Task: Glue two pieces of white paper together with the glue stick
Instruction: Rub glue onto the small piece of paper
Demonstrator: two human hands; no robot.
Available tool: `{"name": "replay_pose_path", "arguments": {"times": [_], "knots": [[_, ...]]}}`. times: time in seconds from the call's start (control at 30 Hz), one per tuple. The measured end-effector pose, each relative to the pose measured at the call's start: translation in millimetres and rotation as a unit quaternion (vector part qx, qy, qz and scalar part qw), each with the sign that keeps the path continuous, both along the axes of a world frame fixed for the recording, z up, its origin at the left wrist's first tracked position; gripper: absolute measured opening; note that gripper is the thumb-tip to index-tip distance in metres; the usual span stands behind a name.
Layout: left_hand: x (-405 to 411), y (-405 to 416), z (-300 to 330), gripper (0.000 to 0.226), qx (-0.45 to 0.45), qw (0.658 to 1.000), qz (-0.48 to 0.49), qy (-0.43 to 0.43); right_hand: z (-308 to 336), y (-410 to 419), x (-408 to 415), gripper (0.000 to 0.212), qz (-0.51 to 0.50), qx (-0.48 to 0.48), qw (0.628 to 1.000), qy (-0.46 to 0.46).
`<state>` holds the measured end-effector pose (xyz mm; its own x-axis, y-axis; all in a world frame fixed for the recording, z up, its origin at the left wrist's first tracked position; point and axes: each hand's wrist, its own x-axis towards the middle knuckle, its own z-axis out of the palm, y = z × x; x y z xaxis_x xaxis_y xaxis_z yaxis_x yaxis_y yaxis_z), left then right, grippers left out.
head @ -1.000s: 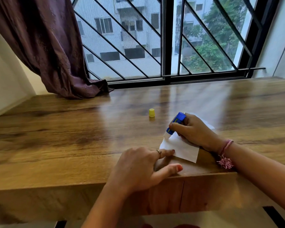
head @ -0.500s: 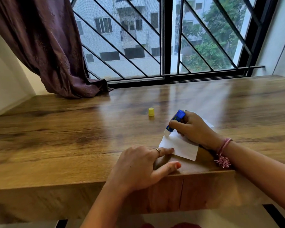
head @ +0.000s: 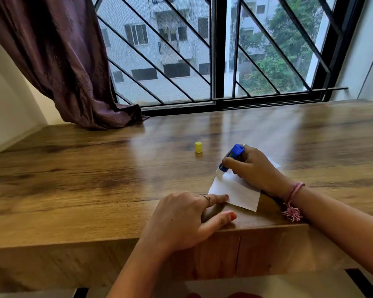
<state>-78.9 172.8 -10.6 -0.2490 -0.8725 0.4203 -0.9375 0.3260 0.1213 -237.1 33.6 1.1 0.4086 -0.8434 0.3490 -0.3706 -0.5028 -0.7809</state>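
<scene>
A small white paper [head: 235, 191] lies on the wooden table [head: 95, 179] near its front edge. My right hand [head: 255, 166] grips a blue glue stick [head: 230, 157], tilted, with its white tip touching the paper's far left corner. A corner of a second white paper [head: 275, 163] shows behind my right hand; the rest is hidden. My left hand [head: 185, 218] rests flat on the table, its fingertips pressing the paper's near left corner. The yellow cap [head: 198, 146] stands apart, to the left of the glue stick.
A purple curtain [head: 58, 61] hangs down onto the table's back left. A barred window [head: 215, 50] runs along the far edge. The table's front edge [head: 116, 241] lies just under my left hand.
The glue stick's tip has stayed near the paper's far left corner with only a slight shift. My left fingers have moved onto the paper's near corner.
</scene>
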Motion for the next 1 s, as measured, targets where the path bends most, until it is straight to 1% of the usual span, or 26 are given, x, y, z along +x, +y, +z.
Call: {"name": "replay_pose_path", "arguments": {"times": [0.07,0.17,0.33,0.43,0.53,0.67,0.77,0.87,1.0], "knots": [[0.1,-0.2,-0.1,0.066,0.002,1.0,0.0,0.002,0.4,-0.2,-0.2,0.03,-0.011,0.002,1.0,-0.001],[0.5,-0.5,-0.5,0.067,0.005,1.0,-0.001,0.002,0.5,1.4,-0.7,0.024,0.001,0.001,1.0,0.006],[0.4,-0.9,-0.9,0.066,0.001,1.0,0.004,0.002,2.2,0.1,0.5,0.032,-0.022,-0.006,1.0,0.005],[1.0,-1.3,-0.9,0.065,0.004,1.0,0.003,0.006,1.6,0.6,0.5,0.028,-0.014,-0.005,1.0,0.009],[1.4,-1.5,-1.7,0.065,0.009,1.0,-0.004,0.011,2.4,-1.3,1.8,0.031,-0.038,-0.004,0.999,0.008],[1.0,-1.0,-0.9,0.06,-0.007,1.0,-0.006,0.009,1.7,-0.6,1.4,0.032,-0.025,-0.004,1.0,0.016],[1.1,-1.1,-1.7,0.063,-0.003,1.0,-0.005,0.008,1.7,-2.0,1.8,0.032,-0.043,0.001,0.999,0.013],[1.4,-1.4,-2.0,0.063,0.001,1.0,-0.004,0.008,0.9,-2.5,1.8,0.03,-0.03,0.007,0.999,0.017],[1.9,-1.9,-2.5,0.063,0.002,1.0,-0.003,0.01,0.7,-3.8,1.3,0.029,-0.04,0.015,0.999,0.011]]}}
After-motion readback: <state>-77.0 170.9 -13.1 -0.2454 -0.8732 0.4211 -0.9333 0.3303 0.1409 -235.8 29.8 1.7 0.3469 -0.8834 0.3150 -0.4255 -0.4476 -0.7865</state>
